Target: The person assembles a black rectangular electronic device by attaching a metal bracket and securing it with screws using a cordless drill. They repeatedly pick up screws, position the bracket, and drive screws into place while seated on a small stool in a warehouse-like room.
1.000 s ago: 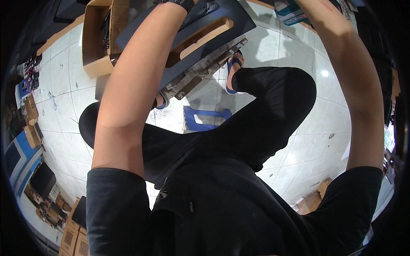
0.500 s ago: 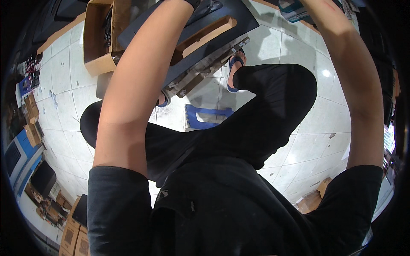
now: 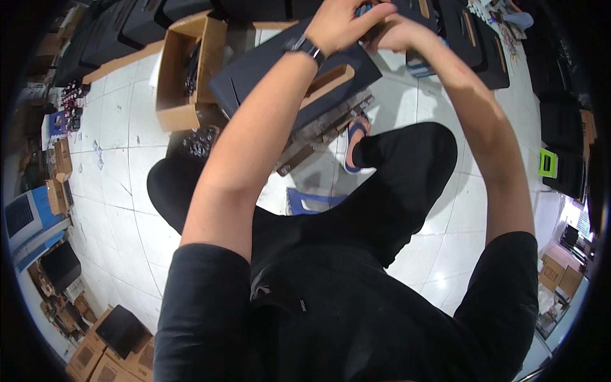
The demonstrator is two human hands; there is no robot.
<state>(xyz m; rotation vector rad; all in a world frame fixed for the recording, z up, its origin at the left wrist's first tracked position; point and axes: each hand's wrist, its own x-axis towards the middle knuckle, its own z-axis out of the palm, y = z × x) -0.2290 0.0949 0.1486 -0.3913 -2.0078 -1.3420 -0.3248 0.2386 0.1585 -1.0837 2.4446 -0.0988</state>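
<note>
At the top edge, my left hand (image 3: 339, 27) is closed, its thumb reaching over a small blue-and-dark thing (image 3: 363, 9) whose kind I cannot make out. My right hand (image 3: 396, 33) is closed against it from the other side, its fingertips partly hidden by the left hand. A dark watch (image 3: 304, 48) is on my left wrist. Below my hands lies a large black panel-like box (image 3: 254, 79) with a long rounded slot (image 3: 331, 83) showing bare wood. It rests tilted on grey-brown strips (image 3: 324, 130) near my sandalled foot (image 3: 356, 143).
An open cardboard box (image 3: 175, 118) holding black items stands left of the black box. A blue plastic stool (image 3: 312, 202) is under my legs. More black boxes (image 3: 468, 38) line the far side. Cartons (image 3: 114, 363) are stacked at lower left, and a green frame (image 3: 547, 163) is at right.
My hands have come down into view and together, around the small blue-and-dark thing. The view has shifted, showing more of the far side with its black boxes.
</note>
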